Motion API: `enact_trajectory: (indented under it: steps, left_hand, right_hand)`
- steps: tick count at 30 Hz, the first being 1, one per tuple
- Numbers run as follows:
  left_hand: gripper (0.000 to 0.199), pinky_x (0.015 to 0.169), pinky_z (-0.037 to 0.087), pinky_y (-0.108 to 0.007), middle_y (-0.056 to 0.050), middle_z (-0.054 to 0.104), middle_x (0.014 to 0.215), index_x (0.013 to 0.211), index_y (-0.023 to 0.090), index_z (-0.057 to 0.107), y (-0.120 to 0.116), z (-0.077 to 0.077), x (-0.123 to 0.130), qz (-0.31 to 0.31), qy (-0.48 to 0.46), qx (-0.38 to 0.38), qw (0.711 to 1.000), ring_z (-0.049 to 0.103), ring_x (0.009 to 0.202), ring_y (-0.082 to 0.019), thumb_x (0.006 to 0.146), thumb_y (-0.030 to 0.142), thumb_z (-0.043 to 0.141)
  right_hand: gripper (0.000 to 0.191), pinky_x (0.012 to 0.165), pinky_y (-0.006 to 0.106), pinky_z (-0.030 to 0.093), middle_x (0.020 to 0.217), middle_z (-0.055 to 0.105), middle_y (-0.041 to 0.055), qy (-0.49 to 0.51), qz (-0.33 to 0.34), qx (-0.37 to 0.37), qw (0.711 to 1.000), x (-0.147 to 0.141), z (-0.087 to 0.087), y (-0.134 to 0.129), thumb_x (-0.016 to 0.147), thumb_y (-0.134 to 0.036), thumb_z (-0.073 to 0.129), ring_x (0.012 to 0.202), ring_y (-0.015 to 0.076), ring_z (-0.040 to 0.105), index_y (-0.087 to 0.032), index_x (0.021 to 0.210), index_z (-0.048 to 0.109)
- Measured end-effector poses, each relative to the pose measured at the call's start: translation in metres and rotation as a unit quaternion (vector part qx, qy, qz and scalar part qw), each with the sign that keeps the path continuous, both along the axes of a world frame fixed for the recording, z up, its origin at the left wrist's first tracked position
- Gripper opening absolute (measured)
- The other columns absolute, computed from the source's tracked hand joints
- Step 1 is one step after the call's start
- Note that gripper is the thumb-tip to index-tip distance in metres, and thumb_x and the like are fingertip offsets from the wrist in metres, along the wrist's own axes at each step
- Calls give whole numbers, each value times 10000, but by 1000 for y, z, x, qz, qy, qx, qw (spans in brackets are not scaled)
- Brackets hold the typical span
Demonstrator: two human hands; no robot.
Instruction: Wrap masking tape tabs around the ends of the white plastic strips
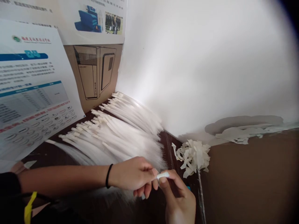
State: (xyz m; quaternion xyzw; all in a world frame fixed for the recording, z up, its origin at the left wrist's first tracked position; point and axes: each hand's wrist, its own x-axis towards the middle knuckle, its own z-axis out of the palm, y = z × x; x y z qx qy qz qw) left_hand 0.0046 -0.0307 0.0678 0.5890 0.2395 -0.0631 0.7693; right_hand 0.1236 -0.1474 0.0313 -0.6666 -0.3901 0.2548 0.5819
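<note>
My left hand (136, 174), a black band on its wrist, is closed around a white fibre bundle near its end. The bundle's white wrapped tip (163, 176) lies between the thumb and fingers of my right hand (178, 196), which pinches it. Loose white fibres (116, 194) spread below my left forearm. Just beyond my hands lie many similar fibre bundles (126, 137), side by side in rows, their off-white wrapped ends toward the upper left. A small pale bit (143, 196) shows under my left fingers.
Right of the bundles, a clump of torn off-white strips (195, 157) sits by a thin shiny rod (201, 199). Printed sheets (30, 77) and cardboard with a drawn computer case (95, 71) stand at the left. A white panel (198, 62) rises behind. Brown cardboard (252, 180) is at right.
</note>
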Motion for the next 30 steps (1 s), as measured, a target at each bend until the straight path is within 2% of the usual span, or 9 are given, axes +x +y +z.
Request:
enact_trajectory:
  steps: [2, 4, 10, 12, 16, 19, 22, 26, 30]
  left_hand:
    - [233, 497, 380, -174, 12, 530, 554, 712, 139, 537, 0, 3, -3, 18, -20, 116, 993, 464, 470, -73, 896, 201, 409]
    - [261, 496, 354, -165, 19, 508, 530, 677, 140, 522, 2, 2, -4, 16, -22, 129, 991, 436, 469, -64, 903, 218, 417]
    - [293, 357, 144, -169, 65, 319, 448, 656, 172, 439, 12, -8, 0, -50, -20, -219, 974, 167, 363, -50, 860, 365, 523]
    - [252, 354, 108, -169, 72, 266, 440, 648, 175, 428, 13, -10, 1, -111, -28, -301, 947, 109, 364, -50, 859, 287, 508]
    - [259, 357, 82, -162, 76, 209, 437, 642, 176, 417, 13, -12, 2, -178, -39, -377, 908, 78, 359, -54, 898, 209, 397]
    - [256, 347, 190, -156, 48, 329, 428, 652, 170, 443, 10, -15, 5, -128, -13, -301, 945, 199, 327, -59, 892, 257, 413]
    - [270, 416, 373, -210, -5, 506, 517, 693, 154, 495, 6, -18, 7, -49, 24, -106, 993, 436, 389, -103, 903, 280, 380]
    - [260, 528, 372, -212, 14, 504, 567, 719, 147, 527, 5, -19, 3, 3, -28, 131, 991, 444, 497, -85, 903, 278, 400]
    - [361, 508, 310, -221, 24, 443, 548, 662, 147, 480, 4, -20, 0, 25, -40, 109, 993, 370, 493, -73, 906, 401, 401]
  right_hand:
    - [164, 576, 211, 383, 690, 551, -8, -20, 11, -20, 1000, 6, -3, 2, 813, -329, 641, 630, 113, 507, -184, 739, 637]
    - [132, 591, 202, 401, 711, 563, -11, -36, 47, -18, 998, 14, -7, 4, 819, -314, 639, 650, 111, 526, -191, 770, 646]
    - [201, 738, 201, 434, 905, 640, -18, -47, 171, 33, 984, 32, -17, 7, 849, -267, 632, 809, 108, 586, -300, 1046, 656]
    - [99, 702, 213, 426, 791, 599, -24, -41, 191, 70, 978, 32, -17, 9, 854, -331, 627, 751, 109, 549, -276, 931, 658]
    - [291, 689, 259, 417, 655, 510, -25, -34, 203, 107, 973, 27, -15, 12, 864, -504, 557, 689, 130, 480, -237, 757, 594]
    - [264, 668, 245, 394, 680, 511, -17, -48, 188, 92, 977, 26, -14, 13, 886, -442, 551, 697, 127, 472, -218, 751, 581]
    - [198, 643, 223, 380, 673, 518, -21, -63, 169, 66, 981, 25, -14, 13, 893, -311, 553, 679, 113, 484, -206, 728, 586]
    - [96, 653, 204, 411, 676, 568, -34, -66, 137, 35, 988, 23, -21, 11, 865, -224, 579, 665, 99, 544, -216, 783, 628]
    - [223, 701, 218, 483, 919, 679, 18, -51, 99, 20, 994, 25, -32, 7, 803, -257, 654, 810, 144, 644, -242, 1025, 658]
